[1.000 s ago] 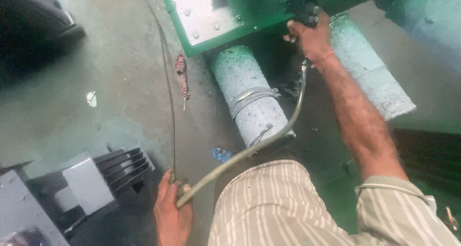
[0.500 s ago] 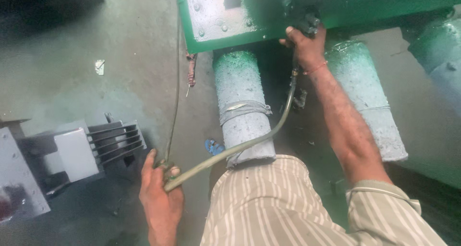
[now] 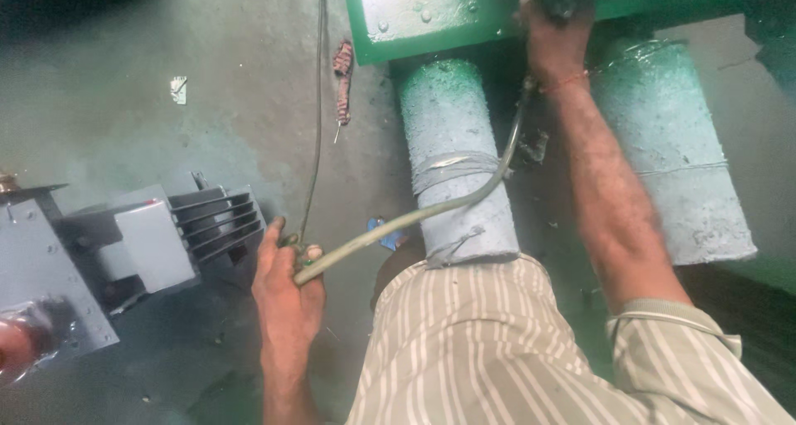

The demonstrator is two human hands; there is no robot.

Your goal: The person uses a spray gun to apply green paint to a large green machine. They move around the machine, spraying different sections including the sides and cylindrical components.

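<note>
Hose [image 3: 431, 211] runs from our left hand [image 3: 286, 288] across pale cylinder [image 3: 456, 160] up to right hand [image 3: 551, 39] at green frame [image 3: 448, 14]. Left fingers curled round hose end; right fingers clenched on dark fitting, detail unclear. We judge: keep slack, avoid kink at cylinder.

Grey-green cable [image 3: 414, 219]: one end gripped in left hand [image 3: 286, 288], running up-right in a curve across a pale cylinder (taped) to right hand [image 3: 554, 39], which grips its far end.
</note>
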